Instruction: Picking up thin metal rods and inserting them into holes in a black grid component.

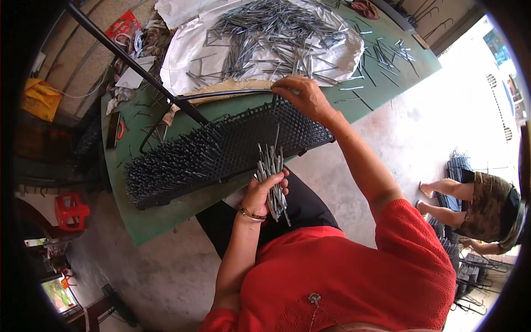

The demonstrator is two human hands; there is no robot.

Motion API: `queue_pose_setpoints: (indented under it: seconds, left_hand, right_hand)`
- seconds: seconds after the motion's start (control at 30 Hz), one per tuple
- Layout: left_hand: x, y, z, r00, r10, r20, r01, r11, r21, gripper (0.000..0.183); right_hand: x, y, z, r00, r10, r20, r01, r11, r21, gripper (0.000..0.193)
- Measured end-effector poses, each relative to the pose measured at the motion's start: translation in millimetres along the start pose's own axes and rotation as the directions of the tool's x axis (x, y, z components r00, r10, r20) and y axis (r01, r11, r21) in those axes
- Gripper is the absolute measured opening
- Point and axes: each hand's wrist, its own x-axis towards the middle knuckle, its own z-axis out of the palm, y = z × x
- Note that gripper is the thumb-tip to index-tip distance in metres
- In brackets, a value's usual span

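A long black perforated rack point(243, 145) lies slantwise on the table's near edge. Thin metal rods point(171, 163) stand densely packed in its left part, while holes show bare across the middle and right. My left hand point(266, 191) is closed round a bundle of loose metal rods point(272, 166) just in front of the rack. Above the rack's right part, my right hand point(305, 98) has its fingers closed at the bent end of the rack's thin black bar point(227, 93). Whether a small rod is also between those fingertips, I cannot tell.
A heap of metal rods point(265, 25) covers a white sheet point(180, 61) on the green table point(381, 97). A phone point(113, 130) lies at the left. A thick black bar point(130, 61) rises from the rack. Another person point(487, 205) bends over racks at the right. A red stool point(71, 211) stands left.
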Motion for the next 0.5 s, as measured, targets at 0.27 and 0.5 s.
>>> queue_pose_setpoints:
  seconds: [0.27, 0.5]
  left_hand:
    - [0.3, -0.3, -0.5, 1.0, -0.009, -0.005, 0.009, 1.0, 0.001, 0.018]
    - [-0.4, -0.5, -1.1, 1.0, -0.011, -0.012, 0.011, 1.0, 0.008, 0.018]
  right_hand:
    - [-3.9, 7.2, 5.2, 0.997, -0.053, 0.054, 0.056, 0.997, -0.06, 0.015]
    - [1.7, -1.9, -6.7, 0.998, 0.055, -0.024, -0.056, 0.998, -0.012, 0.016]
